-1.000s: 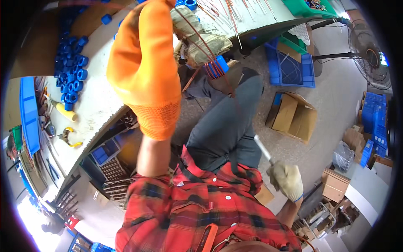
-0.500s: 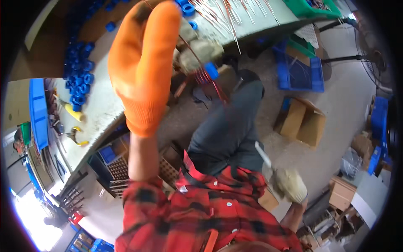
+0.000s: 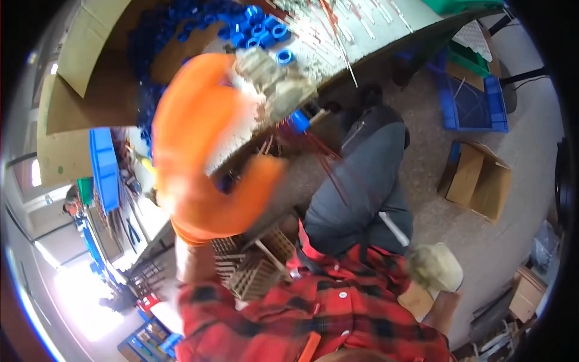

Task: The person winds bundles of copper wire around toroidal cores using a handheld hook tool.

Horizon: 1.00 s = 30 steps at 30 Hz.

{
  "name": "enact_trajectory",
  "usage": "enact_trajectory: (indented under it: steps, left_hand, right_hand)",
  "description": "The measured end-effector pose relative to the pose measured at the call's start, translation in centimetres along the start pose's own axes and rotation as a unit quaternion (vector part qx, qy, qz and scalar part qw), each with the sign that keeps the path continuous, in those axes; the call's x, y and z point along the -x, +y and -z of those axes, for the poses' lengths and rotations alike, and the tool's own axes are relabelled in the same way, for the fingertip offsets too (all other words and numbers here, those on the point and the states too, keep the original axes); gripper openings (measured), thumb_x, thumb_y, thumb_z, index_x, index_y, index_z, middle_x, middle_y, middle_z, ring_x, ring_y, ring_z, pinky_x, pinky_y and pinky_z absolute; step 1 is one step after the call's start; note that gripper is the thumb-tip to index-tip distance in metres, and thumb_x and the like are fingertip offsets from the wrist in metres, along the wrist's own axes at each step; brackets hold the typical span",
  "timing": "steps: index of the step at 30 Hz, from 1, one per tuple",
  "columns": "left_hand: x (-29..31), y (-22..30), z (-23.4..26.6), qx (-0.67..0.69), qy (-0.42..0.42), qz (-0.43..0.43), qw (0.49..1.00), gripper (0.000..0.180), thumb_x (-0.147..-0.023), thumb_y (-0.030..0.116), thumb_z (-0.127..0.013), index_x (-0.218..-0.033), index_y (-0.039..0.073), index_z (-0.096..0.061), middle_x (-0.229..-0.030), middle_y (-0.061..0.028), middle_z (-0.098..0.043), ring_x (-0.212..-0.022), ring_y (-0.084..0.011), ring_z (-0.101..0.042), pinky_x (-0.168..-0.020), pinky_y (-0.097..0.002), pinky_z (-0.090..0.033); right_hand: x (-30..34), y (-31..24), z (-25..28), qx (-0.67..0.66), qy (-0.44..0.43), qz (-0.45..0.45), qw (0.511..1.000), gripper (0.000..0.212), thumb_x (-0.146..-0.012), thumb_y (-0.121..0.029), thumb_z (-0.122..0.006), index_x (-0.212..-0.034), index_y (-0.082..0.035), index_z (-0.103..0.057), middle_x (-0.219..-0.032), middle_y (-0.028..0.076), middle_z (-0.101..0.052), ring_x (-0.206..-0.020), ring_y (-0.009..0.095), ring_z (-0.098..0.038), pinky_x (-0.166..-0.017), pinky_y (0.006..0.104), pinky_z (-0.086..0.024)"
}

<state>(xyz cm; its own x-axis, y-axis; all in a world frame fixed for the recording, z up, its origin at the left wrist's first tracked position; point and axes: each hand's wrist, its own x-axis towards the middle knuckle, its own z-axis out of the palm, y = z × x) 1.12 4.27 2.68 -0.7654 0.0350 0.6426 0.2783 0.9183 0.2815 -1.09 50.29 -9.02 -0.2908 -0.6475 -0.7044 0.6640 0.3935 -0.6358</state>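
L hand point(image 3: 187, 145) spread, R hand point(image 3: 437, 267): 1 rod point(image 3: 394, 228)

Two gloves point(image 3: 187, 157), one stick point(image 3: 394, 228), one wire-wound ring point(image 3: 298, 121)
Stick in the right hand point(image 3: 435, 266), ring to the right of the left hand point(image 3: 188, 163).

The person's left hand point(image 3: 188, 172), in an orange glove and blurred, is spread, thumb and fingers well apart, beside the bench point(image 3: 325, 67). The right hand point(image 3: 439, 266), in a pale glove, grips a white stick point(image 3: 394, 229) beside the person's dark trousers point(image 3: 356, 181). Near the bench edge is a blue ring point(image 3: 298, 122) wound with reddish wire point(image 3: 329, 161), loose ends trailing over the leg. More blue rings point(image 3: 256, 37) and thin rods point(image 3: 338, 30) lie on the bench; an open cardboard box point(image 3: 476, 184) stands on the floor point(image 3: 416, 145).
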Motion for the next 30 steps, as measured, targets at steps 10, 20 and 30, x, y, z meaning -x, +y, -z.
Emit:
enact_trajectory:
  steps: [10, 20, 30]
  left_hand:
    - [-7.4, -1.6, -1.5, 0.069, -0.116, -0.129, 0.982, 0.026, -0.099, 0.022, -0.072, -0.105, -0.003, -0.077, -0.085, -0.0091, -0.072, -0.086, -0.0216, -0.068, -0.079, -0.0366, -0.054]
    - [-1.7, -5.6, -5.3, 0.34, 0.051, 0.279, 0.897, 0.036, -0.116, 0.026, -0.06, -0.124, -0.005, -0.078, -0.121, -0.0109, -0.081, -0.118, -0.0175, -0.072, -0.111, -0.0347, -0.051]
    - [-1.3, -4.4, -2.8, 0.348, 0.04, 0.309, 0.884, 0.041, -0.116, 0.031, -0.059, -0.131, -0.004, -0.076, -0.129, -0.0103, -0.078, -0.121, -0.0179, -0.07, -0.113, -0.033, -0.048]
  right_hand:
    - [-6.4, -9.9, -8.7, 0.279, 0.175, 0.087, 0.94, 0.026, -0.104, -0.028, -0.068, -0.102, -0.003, -0.075, -0.079, 0.021, -0.07, -0.073, 0.041, -0.073, -0.068, 0.0448, -0.055]
    - [-10.6, -16.0, -14.8, 0.187, 0.137, 0.192, 0.954, 0.031, -0.11, -0.032, -0.072, -0.103, -0.002, -0.074, -0.072, 0.019, -0.071, -0.062, 0.034, -0.073, -0.059, 0.0406, -0.054]
    - [-4.3, -5.4, -6.6, -0.087, -0.094, -0.049, 0.991, 0.039, -0.112, -0.034, -0.058, -0.095, -0.001, -0.071, -0.069, 0.007, -0.065, -0.053, 0.015, -0.06, -0.048, 0.0301, -0.046]
